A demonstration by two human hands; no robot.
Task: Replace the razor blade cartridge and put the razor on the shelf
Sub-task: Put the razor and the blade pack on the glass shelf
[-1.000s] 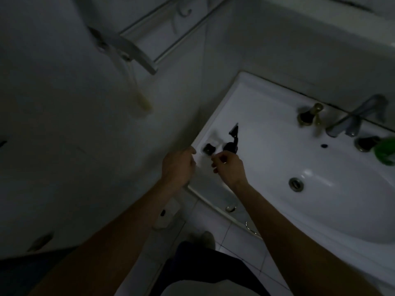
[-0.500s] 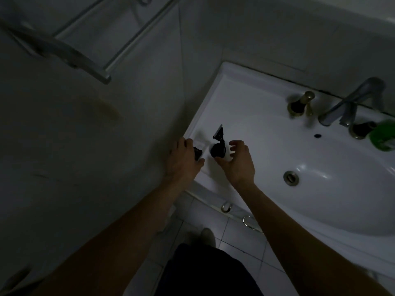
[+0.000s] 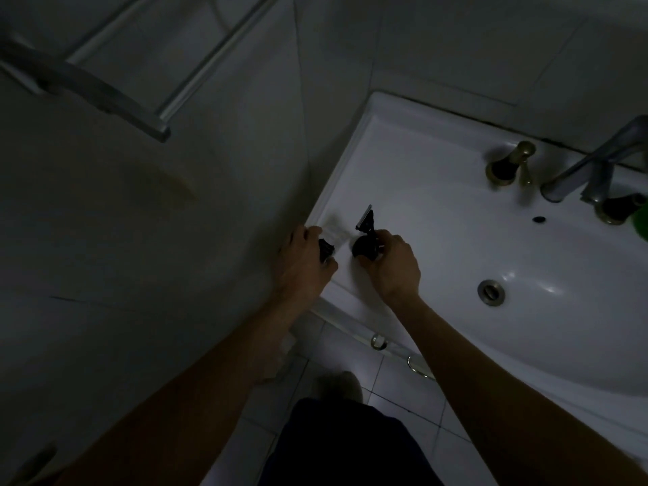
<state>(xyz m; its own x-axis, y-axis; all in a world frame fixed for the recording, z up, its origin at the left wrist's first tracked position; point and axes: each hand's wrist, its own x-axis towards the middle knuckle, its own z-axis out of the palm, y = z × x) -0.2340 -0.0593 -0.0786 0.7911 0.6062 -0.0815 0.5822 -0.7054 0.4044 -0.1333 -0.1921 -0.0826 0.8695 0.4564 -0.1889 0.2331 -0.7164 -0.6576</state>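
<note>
A black razor (image 3: 365, 229) stands upright on a round black base at the left rim of the white sink (image 3: 413, 163), its blade head pointing up and away. My right hand (image 3: 392, 264) curls around the razor's base and lower handle. A small black cartridge piece (image 3: 326, 250) sits just left of it on the rim, and my left hand (image 3: 303, 264) closes its fingers on it. A metal wall shelf (image 3: 115, 82) hangs at the upper left.
A grey faucet (image 3: 589, 163) with two brass-and-black taps (image 3: 508, 164) stands at the back of the sink, beside a green object (image 3: 640, 222) at the right edge. The basin drain (image 3: 491, 292) lies right of my hands. A tiled wall rises on the left.
My right hand went from spread beside the razor to wrapped around its base. My left hand stayed on the small black piece. The view shifted slightly.
</note>
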